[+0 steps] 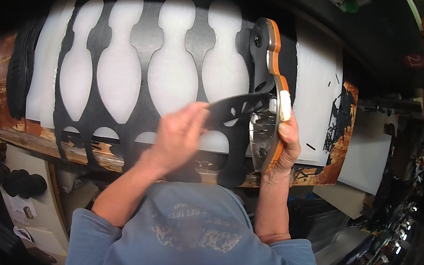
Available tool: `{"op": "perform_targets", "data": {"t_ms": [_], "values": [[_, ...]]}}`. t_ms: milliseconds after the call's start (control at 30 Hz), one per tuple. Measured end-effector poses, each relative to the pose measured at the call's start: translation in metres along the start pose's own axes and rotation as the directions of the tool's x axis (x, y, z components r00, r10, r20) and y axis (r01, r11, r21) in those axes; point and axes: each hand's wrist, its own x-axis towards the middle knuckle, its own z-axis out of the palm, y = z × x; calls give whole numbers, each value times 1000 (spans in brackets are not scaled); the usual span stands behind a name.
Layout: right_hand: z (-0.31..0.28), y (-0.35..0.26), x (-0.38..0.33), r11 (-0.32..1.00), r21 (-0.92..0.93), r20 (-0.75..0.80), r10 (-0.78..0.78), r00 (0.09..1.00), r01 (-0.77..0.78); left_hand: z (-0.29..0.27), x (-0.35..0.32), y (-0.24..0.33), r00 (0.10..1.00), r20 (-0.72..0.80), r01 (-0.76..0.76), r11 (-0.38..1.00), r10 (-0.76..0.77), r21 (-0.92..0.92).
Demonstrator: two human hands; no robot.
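Note:
My right hand (287,145) grips a sole-shaped cutting die (286,83) with an orange outer edge, tilted up on its side. My left hand (181,130), slightly blurred, pinches the near end of a black insole-shaped piece (234,105) with small openings in it. The far end of that piece reaches into the die. Beneath both hands lies a black sheet (146,37) with several sole-shaped holes in a row. A white board (309,87) shows through the holes and extends past the sheet's right side.
Black scraps (342,118) lie at the right end of the worktable. A stack of dark pieces (19,75) stands at its left end. A dark machine with a green button (351,5) hangs over the far side. The table's wooden front edge (26,139) runs close to my body.

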Motion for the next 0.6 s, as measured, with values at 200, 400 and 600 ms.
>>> {"op": "perform_targets", "data": {"t_ms": [200,400,600], "values": [[-3,-16,-14,987,-158,-42,-34,999,27,-68,6,-19,954,-213,179,972,-210,-154],[-19,-27,-17,834,-531,-28,-193,981,149,-97,9,-18,931,-134,305,924,-341,-233],[-22,14,-16,-203,-967,213,-310,927,154,-98,35,-27,916,-202,322,936,-346,-141]]}}
